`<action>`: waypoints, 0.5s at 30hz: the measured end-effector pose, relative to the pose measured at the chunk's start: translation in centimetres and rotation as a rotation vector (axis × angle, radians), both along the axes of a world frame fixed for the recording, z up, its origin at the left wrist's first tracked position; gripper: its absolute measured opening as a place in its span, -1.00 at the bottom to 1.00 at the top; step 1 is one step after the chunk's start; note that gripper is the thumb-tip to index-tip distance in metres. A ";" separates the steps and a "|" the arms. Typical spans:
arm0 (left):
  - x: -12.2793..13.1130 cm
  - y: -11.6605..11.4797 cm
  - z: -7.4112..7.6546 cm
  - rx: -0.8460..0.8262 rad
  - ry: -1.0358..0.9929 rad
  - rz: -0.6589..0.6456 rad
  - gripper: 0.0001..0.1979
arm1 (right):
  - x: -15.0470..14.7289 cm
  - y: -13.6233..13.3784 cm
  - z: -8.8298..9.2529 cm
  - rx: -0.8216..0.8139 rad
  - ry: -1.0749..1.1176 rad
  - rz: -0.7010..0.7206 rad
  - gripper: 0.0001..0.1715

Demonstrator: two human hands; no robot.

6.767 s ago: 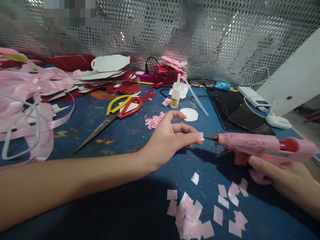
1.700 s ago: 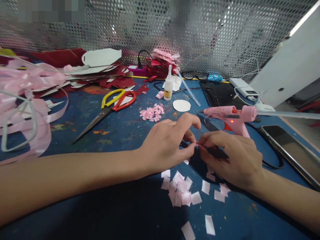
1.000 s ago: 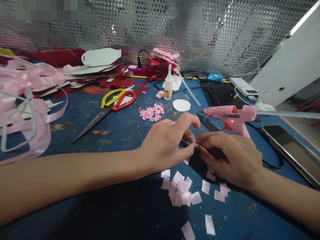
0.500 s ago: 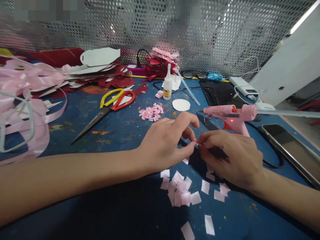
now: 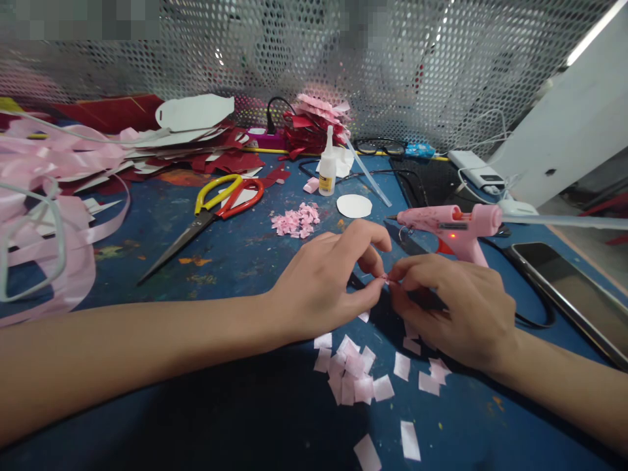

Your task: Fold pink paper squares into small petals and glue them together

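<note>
My left hand (image 5: 328, 284) and my right hand (image 5: 454, 307) meet fingertip to fingertip above the table, both pinching one tiny pink ribbon piece (image 5: 386, 279). Most of that piece is hidden by the fingers. Below the hands lie loose pale pink ribbon squares (image 5: 356, 369), some heaped and some scattered. Beyond my left hand sits a small pile of folded pink bits (image 5: 296, 220). A pink hot glue gun (image 5: 456, 226), its orange light lit, lies just behind my right hand. Farther back is a white oval disc (image 5: 354, 206).
Scissors (image 5: 213, 212) with one yellow and one red handle lie to the left. A small glue bottle (image 5: 327, 170) stands upright at the back. Pink ribbon (image 5: 73, 261) spreads over the left side. A phone (image 5: 569, 294) lies at the right. Perforated metal mesh (image 5: 275, 59) closes off the back.
Both hands keep the same pinch on the pink ribbon piece, with hardly any finger movement. The whole view has shifted very slightly.
</note>
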State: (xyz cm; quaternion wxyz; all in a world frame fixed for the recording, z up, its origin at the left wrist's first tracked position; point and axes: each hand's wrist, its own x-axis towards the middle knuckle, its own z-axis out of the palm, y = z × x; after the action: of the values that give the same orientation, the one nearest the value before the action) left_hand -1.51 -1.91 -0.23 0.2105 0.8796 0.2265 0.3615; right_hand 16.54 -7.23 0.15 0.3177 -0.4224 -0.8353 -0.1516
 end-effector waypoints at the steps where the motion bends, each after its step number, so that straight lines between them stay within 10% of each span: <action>1: 0.0 0.0 0.0 0.002 -0.001 0.002 -0.65 | 0.0 0.0 0.0 0.000 0.002 0.001 -0.81; 15: 0.0 0.1 0.1 0.003 0.001 -0.017 -0.61 | -0.1 0.0 0.0 -0.015 0.065 -0.019 -0.80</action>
State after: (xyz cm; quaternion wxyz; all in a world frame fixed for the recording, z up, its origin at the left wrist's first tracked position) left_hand -1.55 -1.76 -0.13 0.2119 0.8820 0.2188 0.3595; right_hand 16.48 -7.25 0.11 0.3399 -0.4376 -0.8215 -0.1344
